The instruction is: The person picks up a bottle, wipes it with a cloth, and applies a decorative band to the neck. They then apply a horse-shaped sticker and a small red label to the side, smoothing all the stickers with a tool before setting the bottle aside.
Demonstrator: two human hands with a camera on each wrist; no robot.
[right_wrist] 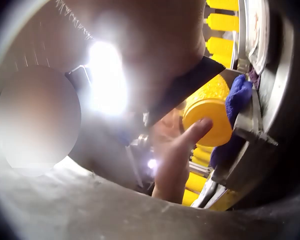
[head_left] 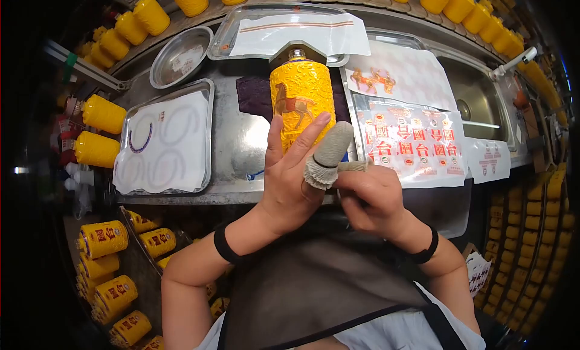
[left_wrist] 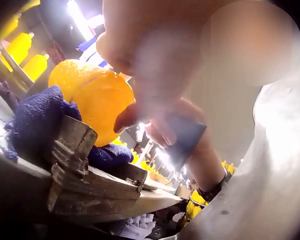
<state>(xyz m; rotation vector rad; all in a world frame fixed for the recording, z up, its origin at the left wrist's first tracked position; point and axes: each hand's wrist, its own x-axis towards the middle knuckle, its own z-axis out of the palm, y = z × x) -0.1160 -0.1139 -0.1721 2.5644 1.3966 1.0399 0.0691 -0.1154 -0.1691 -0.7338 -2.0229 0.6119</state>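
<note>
In the head view a yellow embossed bottle [head_left: 302,81] with a horse picture lies in a metal rest, neck pointing away. Dark blue cloth [left_wrist: 40,110] pads the rest under it. My left hand [head_left: 290,178] lies over the near end of the bottle, two bare fingers straight along its surface beside the horse. A grey knit finger cover [head_left: 332,150] with a black band shows at its right side. Close beside it, my right hand [head_left: 374,196] has curled fingers and a second grey cover. Both wrist views show it gripping a dark flat piece [left_wrist: 182,140], hidden from above.
To the left a tray [head_left: 211,108] holds a white sheet with a purple strip. Red-printed transfer sheets [head_left: 414,147] and a horse sheet [head_left: 417,75] lie right, before a sink [head_left: 480,108]. A round metal dish [head_left: 181,57] stands at back left. Yellow bottles line the surroundings.
</note>
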